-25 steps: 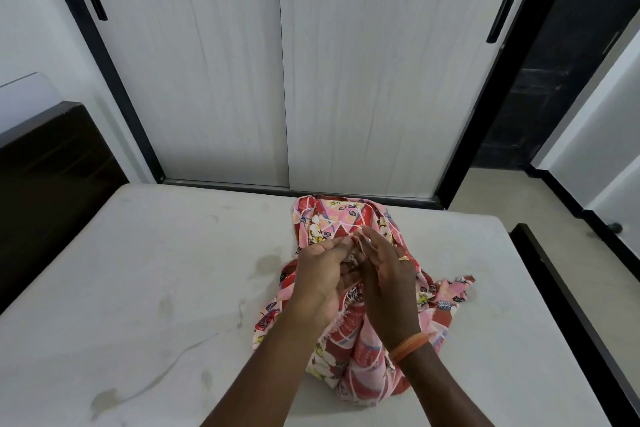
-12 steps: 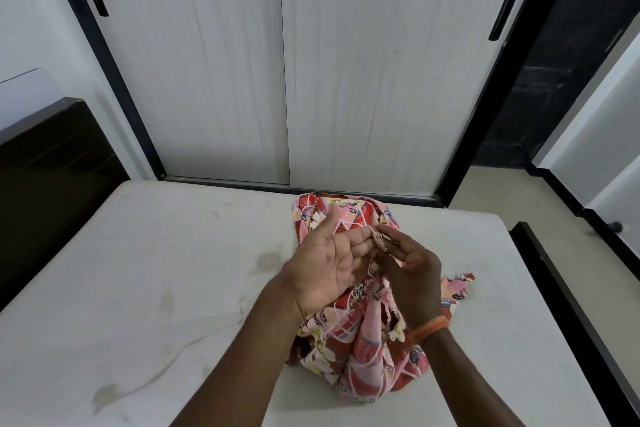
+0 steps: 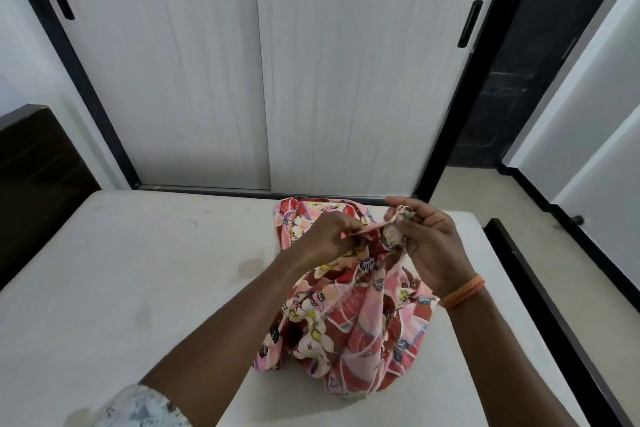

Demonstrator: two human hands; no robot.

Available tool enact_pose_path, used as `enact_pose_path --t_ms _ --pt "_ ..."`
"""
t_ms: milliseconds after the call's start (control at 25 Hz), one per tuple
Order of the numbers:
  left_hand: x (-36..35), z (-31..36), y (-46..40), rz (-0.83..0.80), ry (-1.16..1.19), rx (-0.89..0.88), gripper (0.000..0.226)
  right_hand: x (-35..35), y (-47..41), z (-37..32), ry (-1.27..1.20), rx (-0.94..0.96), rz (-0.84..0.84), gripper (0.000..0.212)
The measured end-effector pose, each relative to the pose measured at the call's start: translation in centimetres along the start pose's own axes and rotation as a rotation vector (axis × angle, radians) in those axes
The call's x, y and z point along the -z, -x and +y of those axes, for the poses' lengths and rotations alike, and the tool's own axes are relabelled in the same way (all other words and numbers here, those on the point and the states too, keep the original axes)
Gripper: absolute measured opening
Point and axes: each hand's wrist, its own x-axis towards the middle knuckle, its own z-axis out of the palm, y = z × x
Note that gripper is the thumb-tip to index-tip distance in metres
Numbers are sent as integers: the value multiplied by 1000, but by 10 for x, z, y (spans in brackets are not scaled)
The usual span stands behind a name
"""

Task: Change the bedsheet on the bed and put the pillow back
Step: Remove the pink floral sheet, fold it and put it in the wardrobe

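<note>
Two hands are seen over a bare mattress, both engaged with a bunched bedsheet. The bedsheet is printed in pink and red, with white and yellow flowers, dark leaf shapes and pale lines across the red patches. It is gathered into a crumpled heap that rests on the right half of the mattress, toward the far edge, and part of it is lifted clear of the surface by the hands. A frayed, pale edge of the cloth is visible at the top of the lifted portion.

The left hand is curled around a fold of the bedsheet, with the fingers closed on the cloth. The right hand is raised slightly higher, and the frayed edge is pinched between its thumb and fingertips. A short stretch of cloth is held taut between the two hands. An orange band is worn on the right wrist. A patterned sleeve is seen on the left arm at the lower edge of the view.

The mattress is off-white and marked with several faint stains. A dark headboard is noted at the left. A sliding wardrobe with pale doors and black handles stands directly behind the bed. No pillow is seen in the view.
</note>
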Motion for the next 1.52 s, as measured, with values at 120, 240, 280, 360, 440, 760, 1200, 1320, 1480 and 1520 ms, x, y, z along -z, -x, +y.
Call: enact_pose_path --t_ms 120,240,280,360,440,760,1200,1320,1480,1520 --pt "-5 -8 -5 51 -49 14 16 19 0 -10 160 86 115 27" --pt "-8 -11 -2 138 44 134 28 41 2 -9 676 272 209 26" --pt "-13 -7 0 129 78 136 26 48 3 -7 767 323 258 26" --pt "-30 7 8 24 78 125 19 56 7 -2 769 375 373 24" --pt "-50 20 14 -61 95 138 23 54 9 6 679 380 456 22" --pt "-68 4 11 142 111 83 26 61 7 3 457 392 534 21" --pt "-40 -31 -27 341 80 159 49 55 -15 -29 241 407 553 23" --pt "-9 -11 -41 355 91 169 21 75 -21 -36 393 329 863 22" --pt "32 42 -51 341 -44 -102 17 90 -32 -57 880 373 990 19" --pt "36 51 -53 332 -20 -116 17 91 -38 -64 782 352 1033 20"
